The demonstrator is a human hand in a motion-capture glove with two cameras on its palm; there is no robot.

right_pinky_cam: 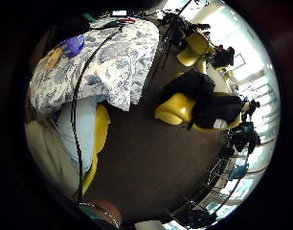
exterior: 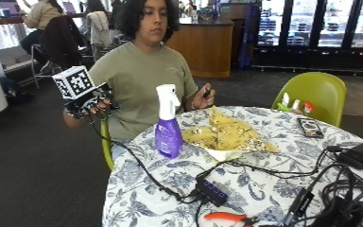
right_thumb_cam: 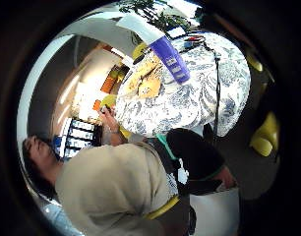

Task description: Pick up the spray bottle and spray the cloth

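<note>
1. The gloved right hand [exterior: 92,105] is hanging in the air beside the table [exterior: 169,189], away from it, fingers loosely bent, grasping nothing.
2. The spray bottle [exterior: 168,123] is standing upright on the table.
3. The yellow cloth [exterior: 229,135] is lying just beside the bottle.

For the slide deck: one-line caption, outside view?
Gloved right hand raised beside table, spray bottle and cloth untouched.
</note>
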